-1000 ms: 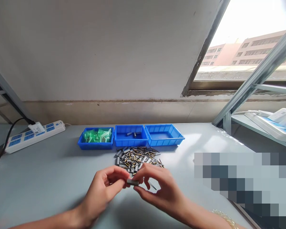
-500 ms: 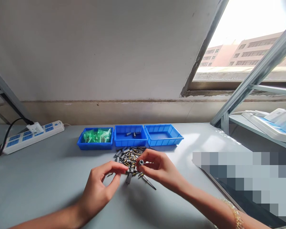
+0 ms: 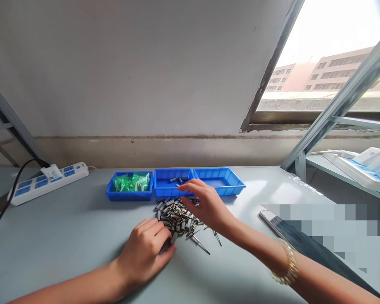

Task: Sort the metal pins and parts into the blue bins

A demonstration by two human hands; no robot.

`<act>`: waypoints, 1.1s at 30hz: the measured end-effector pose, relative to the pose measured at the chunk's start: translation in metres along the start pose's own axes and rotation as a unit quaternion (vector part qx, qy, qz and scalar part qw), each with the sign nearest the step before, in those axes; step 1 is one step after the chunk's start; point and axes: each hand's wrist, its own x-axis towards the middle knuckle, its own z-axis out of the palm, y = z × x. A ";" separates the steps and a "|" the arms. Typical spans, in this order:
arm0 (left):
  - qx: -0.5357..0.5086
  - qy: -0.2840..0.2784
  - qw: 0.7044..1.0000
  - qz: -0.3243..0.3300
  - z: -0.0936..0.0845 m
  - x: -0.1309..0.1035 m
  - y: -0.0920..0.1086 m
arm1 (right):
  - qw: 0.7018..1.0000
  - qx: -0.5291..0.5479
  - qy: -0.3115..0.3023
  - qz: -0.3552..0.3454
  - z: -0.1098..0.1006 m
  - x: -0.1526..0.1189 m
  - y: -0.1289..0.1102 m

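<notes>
A heap of small metal parts [image 3: 180,215], grey cylinders and thin brass-and-steel pins, lies on the grey table. My left hand [image 3: 147,249] rests at its left front edge, fingers curled and thumb apart, beside a grey metal cylinder [image 3: 174,237]; its fingertips are partly hidden. Above the back of the heap, my right hand [image 3: 205,204] reaches to the front of the middle blue bin [image 3: 174,193] with fingers spread and nothing held. A few grey cylinders [image 3: 172,180] lie in that bin; one small piece shows by my right fingertips.
The left blue bin [image 3: 129,196] holds green plastic bags [image 3: 133,182] of parts. The right blue bin [image 3: 229,190] adjoins the middle one. A white power strip [image 3: 76,171] lies at the left back. On the right are a dark flat device [image 3: 291,232] and a metal shelf frame [image 3: 319,131].
My right hand has moved up and back from the heap to the middle bin, and the cylinder it held is gone from its fingers. My left hand has lowered onto the heap's front edge.
</notes>
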 end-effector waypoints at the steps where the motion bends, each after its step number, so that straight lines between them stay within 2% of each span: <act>1: -0.005 0.003 1.000 0.002 0.000 0.000 -0.001 | 1.000 0.022 -0.016 0.009 0.000 -0.011 -0.006; 5: -0.086 0.058 0.995 -0.004 -0.004 0.000 -0.001 | 0.988 0.105 -0.075 0.088 0.002 -0.050 -0.022; 7: -0.151 0.080 0.984 -0.054 -0.008 0.001 0.002 | 0.973 0.167 -0.104 0.117 0.005 -0.060 -0.025; 9: -0.209 0.067 0.967 -0.129 -0.010 0.002 0.008 | 0.966 0.203 -0.113 0.115 0.008 -0.064 -0.026; 11: -0.268 0.026 0.944 -0.192 -0.012 0.004 0.014 | 0.971 0.202 -0.094 0.083 0.010 -0.065 -0.027; 13: -0.355 -0.027 0.907 -0.227 -0.013 0.006 0.020 | 0.978 0.190 -0.067 0.046 0.012 -0.067 -0.029; 17: -0.552 -0.130 0.782 -0.257 -0.011 0.005 0.028 | 0.975 0.210 -0.072 -0.001 0.015 -0.072 -0.033; 18: -0.582 -0.143 0.757 -0.261 -0.011 0.004 0.029 | 0.973 0.218 -0.078 -0.008 0.015 -0.072 -0.034; 20: -0.613 -0.145 0.728 -0.268 -0.011 0.003 0.029 | 0.971 0.225 -0.077 -0.013 0.015 -0.073 -0.034; 22: -0.619 -0.122 0.721 -0.287 -0.012 0.003 0.027 | 0.973 0.223 -0.056 -0.010 0.013 -0.071 -0.033; 24: -0.607 -0.074 0.725 -0.316 -0.013 0.003 0.024 | 0.976 0.215 -0.043 0.012 0.011 -0.069 -0.031; 27: -0.575 -0.008 0.747 -0.333 -0.014 0.001 0.021 | 0.965 0.238 -0.060 0.091 0.009 -0.067 -0.028; 30: -0.560 -0.004 0.772 -0.301 -0.013 -0.001 0.020 | 0.924 0.323 -0.091 0.184 0.012 -0.066 -0.026; 33: -0.551 -0.011 0.794 -0.258 -0.013 -0.002 0.021 | 0.869 0.421 -0.114 0.236 0.018 -0.066 -0.024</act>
